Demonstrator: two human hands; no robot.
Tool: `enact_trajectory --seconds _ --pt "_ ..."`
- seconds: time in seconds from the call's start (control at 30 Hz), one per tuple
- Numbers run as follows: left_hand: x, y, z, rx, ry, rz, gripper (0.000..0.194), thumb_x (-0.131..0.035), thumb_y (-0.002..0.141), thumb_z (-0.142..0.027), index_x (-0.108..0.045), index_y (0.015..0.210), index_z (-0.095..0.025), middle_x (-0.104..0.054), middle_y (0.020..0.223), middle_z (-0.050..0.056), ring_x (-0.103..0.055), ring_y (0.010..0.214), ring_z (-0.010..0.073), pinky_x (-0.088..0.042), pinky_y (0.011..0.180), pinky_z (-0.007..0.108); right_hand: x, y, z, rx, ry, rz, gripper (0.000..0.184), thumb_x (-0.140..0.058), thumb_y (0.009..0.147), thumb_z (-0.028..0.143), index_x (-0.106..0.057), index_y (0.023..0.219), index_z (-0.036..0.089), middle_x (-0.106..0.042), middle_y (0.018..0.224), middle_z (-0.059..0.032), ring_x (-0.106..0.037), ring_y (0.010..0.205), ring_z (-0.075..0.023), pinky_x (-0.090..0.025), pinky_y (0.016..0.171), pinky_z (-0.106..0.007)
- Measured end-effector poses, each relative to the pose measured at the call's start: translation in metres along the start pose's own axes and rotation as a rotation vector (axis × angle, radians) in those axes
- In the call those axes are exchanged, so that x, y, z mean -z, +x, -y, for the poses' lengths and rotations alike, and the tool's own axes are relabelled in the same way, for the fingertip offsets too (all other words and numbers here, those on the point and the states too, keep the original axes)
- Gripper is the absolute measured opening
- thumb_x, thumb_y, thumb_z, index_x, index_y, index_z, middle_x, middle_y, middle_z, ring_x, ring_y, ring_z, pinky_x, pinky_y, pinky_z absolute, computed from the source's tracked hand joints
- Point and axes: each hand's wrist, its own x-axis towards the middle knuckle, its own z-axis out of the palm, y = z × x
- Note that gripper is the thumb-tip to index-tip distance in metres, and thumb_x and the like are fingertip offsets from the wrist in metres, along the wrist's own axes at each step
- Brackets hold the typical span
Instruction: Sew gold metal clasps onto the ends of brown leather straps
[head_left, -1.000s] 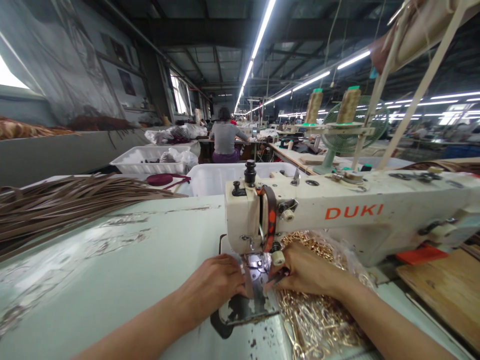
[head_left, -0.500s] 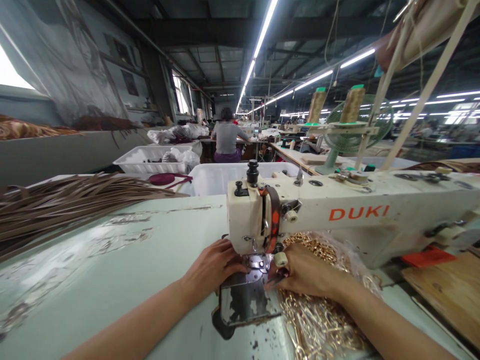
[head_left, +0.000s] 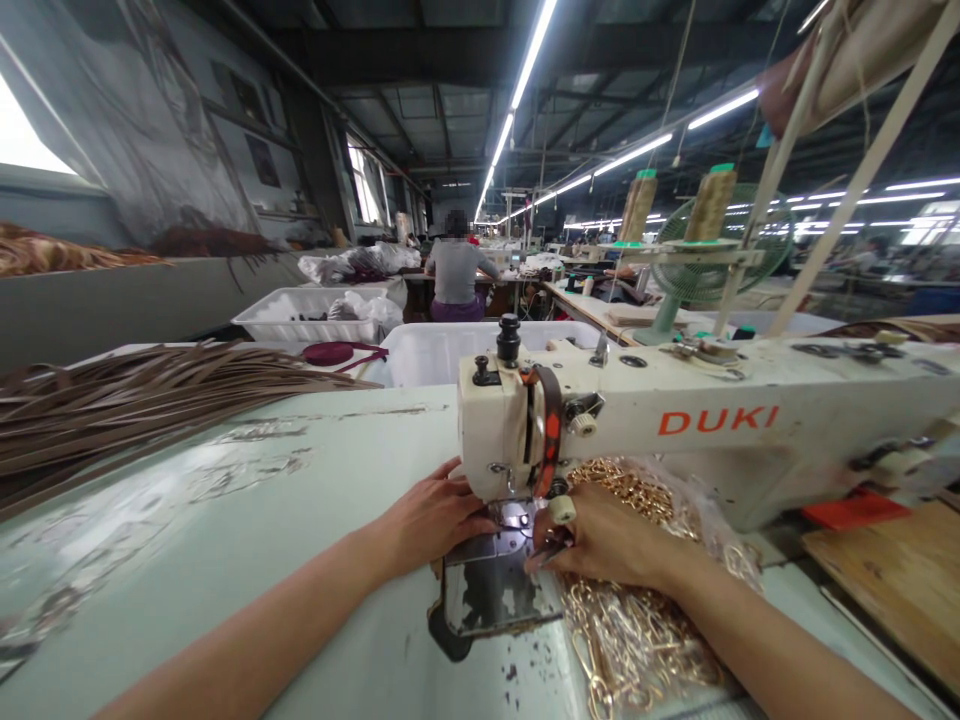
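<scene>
A cream sewing machine [head_left: 622,420] marked DUKI has its needle area lit low at its left end. My left hand [head_left: 431,515] lies left of the presser foot [head_left: 517,515], fingers stretched and thumb apart; some fingertips are hidden behind the machine head. On the other side my right hand [head_left: 607,535] is closed, with curled fingers around a small dark, shiny thing [head_left: 551,548] whose kind I cannot make out. The worn metal plate [head_left: 499,590] is in front of both hands. Gold metal chains and clasps [head_left: 637,640] in clear plastic lie under my right forearm.
Brown strips [head_left: 150,400] are piled at the left, near a maroon strap roll [head_left: 330,352]. Behind the machine stands a white bin [head_left: 420,355]. Thread cones [head_left: 709,205] and a green fan [head_left: 667,310] are at the right. A person [head_left: 456,275] sits farther ahead.
The view has shifted slightly. My left thumb and fingers are a little more spread. My right hand stays beside the presser foot, with its fingers turned slightly.
</scene>
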Motion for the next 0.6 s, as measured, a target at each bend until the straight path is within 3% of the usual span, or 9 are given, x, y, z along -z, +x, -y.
enact_trajectory --seconds 0.13,0.47,0.6 --pt "0.003 0.001 -0.005 0.003 0.055 0.008 0.026 -0.048 0.096 -0.033 -0.058 0.117 -0.021 -0.064 0.114 0.004 -0.055 0.112 0.0192 -0.039 0.101 0.035 -0.001 0.000 -0.001 0.007 -0.010 -0.005 0.038 -0.055 0.085 0.058 -0.072 0.086 0.024 -0.072 0.080 -0.0023 -0.064 0.076 -0.0175 -0.037 0.064 -0.025" --pt "0.016 -0.001 -0.018 -0.071 0.250 0.070 0.018 -0.048 0.094 -0.022 -0.063 0.084 -0.020 -0.068 0.086 0.001 -0.063 0.087 0.0189 -0.042 0.095 0.038 0.000 0.000 0.002 0.001 -0.055 -0.061 0.036 -0.058 0.082 0.059 -0.072 0.086 0.026 -0.072 0.082 -0.0018 -0.063 0.076 -0.0172 -0.037 0.064 -0.025" --pt "0.017 -0.003 -0.025 -0.038 0.346 0.097 0.016 -0.048 0.093 -0.018 -0.063 0.092 -0.019 -0.068 0.089 0.003 -0.063 0.084 0.0189 -0.042 0.095 0.039 0.000 -0.001 0.002 0.006 -0.049 -0.069 0.032 -0.059 0.082 0.058 -0.072 0.088 0.029 -0.072 0.080 0.0007 -0.064 0.075 -0.0169 -0.036 0.063 -0.024"
